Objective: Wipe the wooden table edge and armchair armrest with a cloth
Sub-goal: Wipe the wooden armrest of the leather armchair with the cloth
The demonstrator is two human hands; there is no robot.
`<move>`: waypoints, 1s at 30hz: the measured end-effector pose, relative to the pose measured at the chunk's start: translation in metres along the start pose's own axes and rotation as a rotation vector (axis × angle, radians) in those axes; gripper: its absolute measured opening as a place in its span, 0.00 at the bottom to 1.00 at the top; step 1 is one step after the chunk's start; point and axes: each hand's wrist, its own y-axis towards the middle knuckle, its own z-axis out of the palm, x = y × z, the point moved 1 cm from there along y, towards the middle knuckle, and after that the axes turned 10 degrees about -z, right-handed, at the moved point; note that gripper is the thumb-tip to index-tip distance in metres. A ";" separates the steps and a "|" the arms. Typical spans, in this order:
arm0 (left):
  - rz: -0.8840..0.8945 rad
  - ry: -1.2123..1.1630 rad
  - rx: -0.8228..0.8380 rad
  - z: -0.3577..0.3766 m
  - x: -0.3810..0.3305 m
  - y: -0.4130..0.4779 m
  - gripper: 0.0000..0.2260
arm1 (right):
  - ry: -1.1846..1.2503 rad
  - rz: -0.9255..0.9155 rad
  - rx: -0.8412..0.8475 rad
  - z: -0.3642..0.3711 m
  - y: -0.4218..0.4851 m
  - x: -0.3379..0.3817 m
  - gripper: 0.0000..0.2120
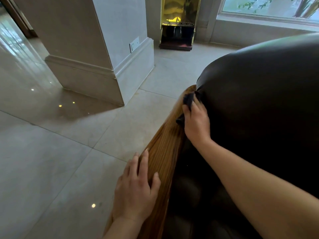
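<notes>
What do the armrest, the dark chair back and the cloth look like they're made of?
Armrest: looks like varnished wood, with long golden-brown grain lines and a light sheen.
Chair back: probably leather or a faux version, dark brown, smooth, softly glossy, puckered where it meets the wood.
Cloth: dark, matte, bunched fabric under the right hand; the fibre type can't be told.

One head-worn camera looks forward and steeply down, close over the armchair armrest (162,152). Its wide angle also takes in the tiled floor (51,161) beyond.
</notes>
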 end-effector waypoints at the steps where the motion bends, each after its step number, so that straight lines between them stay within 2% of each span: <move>1: 0.000 -0.003 0.004 0.000 0.001 0.000 0.30 | -0.105 -0.009 0.103 0.007 0.008 -0.001 0.24; 3: -0.010 -0.016 0.003 0.001 0.002 0.001 0.30 | -0.406 -0.066 0.294 0.023 0.009 0.001 0.27; 5: -0.020 -0.023 0.003 0.000 0.001 0.000 0.29 | -0.560 -0.157 0.362 0.032 -0.006 0.009 0.29; 9: -0.039 -0.041 0.021 -0.004 -0.001 -0.001 0.28 | -0.494 -0.442 0.449 0.031 -0.048 0.015 0.29; 11: -0.040 -0.048 0.019 -0.004 0.000 -0.001 0.28 | -0.482 -0.498 0.519 0.024 -0.041 0.009 0.29; 14: -0.040 -0.067 0.027 -0.004 0.001 -0.001 0.28 | -0.557 -0.435 0.547 0.023 0.001 -0.001 0.29; 18: -0.058 -0.096 0.072 -0.006 0.000 0.001 0.27 | -0.657 -0.165 0.526 0.034 0.052 -0.011 0.33; 20: -0.052 -0.100 0.072 -0.006 0.000 0.001 0.26 | -0.626 -0.073 0.432 0.035 0.065 -0.014 0.27; 22: -0.050 -0.098 0.071 -0.005 0.000 0.002 0.26 | -0.536 -0.105 0.284 0.036 0.060 -0.010 0.17; 24: -0.059 -0.108 0.072 -0.006 0.000 0.002 0.26 | -0.408 -0.254 0.189 0.032 0.042 -0.005 0.12; 25: -0.063 -0.108 0.082 -0.006 0.000 0.002 0.26 | -0.353 -0.353 0.204 0.028 0.032 -0.004 0.11; 27: -0.067 -0.108 0.078 -0.007 0.000 0.001 0.26 | -0.325 -0.522 0.338 0.018 0.027 -0.010 0.12; 28: -0.068 -0.111 0.068 -0.008 0.000 0.002 0.26 | -0.350 -0.533 0.399 0.015 0.036 -0.015 0.14; 30: -0.061 -0.107 0.034 -0.007 0.000 0.001 0.26 | -0.438 -0.432 0.462 0.017 0.049 -0.018 0.17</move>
